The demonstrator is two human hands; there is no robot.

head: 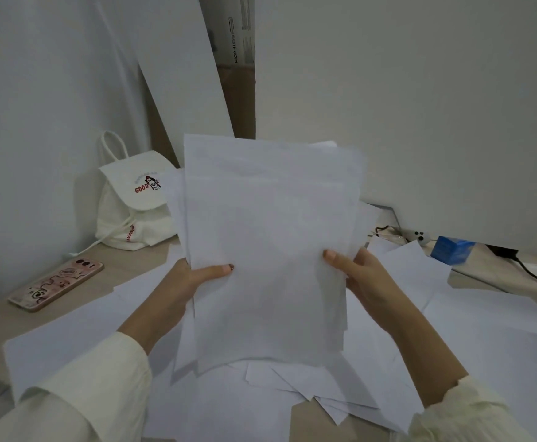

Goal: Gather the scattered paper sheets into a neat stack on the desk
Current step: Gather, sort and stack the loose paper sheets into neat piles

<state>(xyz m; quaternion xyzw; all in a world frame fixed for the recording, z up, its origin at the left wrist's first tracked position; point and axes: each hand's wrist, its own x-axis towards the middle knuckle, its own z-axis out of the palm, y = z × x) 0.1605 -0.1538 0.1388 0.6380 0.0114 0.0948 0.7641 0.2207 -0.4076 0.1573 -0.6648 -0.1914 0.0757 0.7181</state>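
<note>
White walls and leaning boards close off the back of a pale worktop strewn with paper. At far left a phone in a pink cartoon case lies face down near the edge, and behind it a white drawstring backpack stands against the wall. Loose sheets lie overlapping across the worktop, some poking out at odd angles near the front. Above them, a bundle of sheets is held upright off the surface, its edges uneven. The left hand has its grip pinching the bundle's left edge, thumb flat on the front, fingers hidden behind. The right hand pinches the right edge the same way, thumb in front. Both arms wear cream sleeves. Further right, a blue box sits beside a black cable.
</note>
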